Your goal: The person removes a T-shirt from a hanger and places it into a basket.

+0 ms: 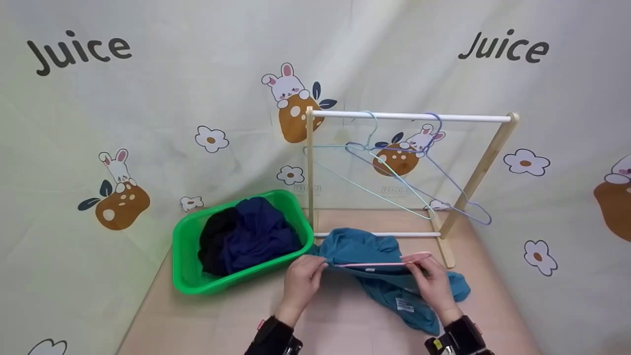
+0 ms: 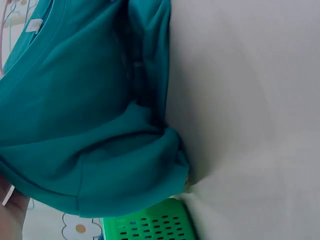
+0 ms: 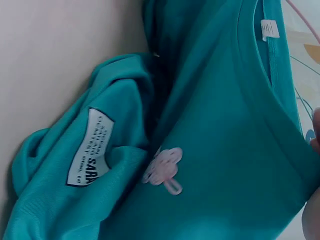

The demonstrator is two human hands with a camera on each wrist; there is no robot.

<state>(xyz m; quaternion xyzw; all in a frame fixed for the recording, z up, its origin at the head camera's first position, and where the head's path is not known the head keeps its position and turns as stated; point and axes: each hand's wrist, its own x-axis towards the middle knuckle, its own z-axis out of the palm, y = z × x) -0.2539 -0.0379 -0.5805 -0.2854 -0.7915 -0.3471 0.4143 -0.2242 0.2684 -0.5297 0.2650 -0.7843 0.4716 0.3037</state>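
Observation:
A teal shirt [image 1: 362, 244] is held up by its neckline, its lower part hanging in folds toward the table. My left hand [image 1: 301, 282] pinches it at the left shoulder, fingertips curled on the cloth. At the right side of the neckline, my right hand [image 1: 435, 285] pinches the shirt's edge. A pink hanger [image 1: 372, 265] runs along the neck opening between both hands; its right end stands out above the right fingers, while its left end is hidden. In the right wrist view a white neck label [image 3: 270, 29], a printed label [image 3: 91, 147] and a pink flower-shaped patch [image 3: 165, 167] show on the shirt.
Left of the shirt stands a green basket [image 1: 185, 266] with dark blue [image 1: 261, 231] and black cloth [image 1: 214, 241] inside. Behind is a wooden rack [image 1: 473, 172] with a white rail [image 1: 409, 116], from which a light blue hanger [image 1: 365, 190] and a purple-blue hanger [image 1: 451, 180] hang.

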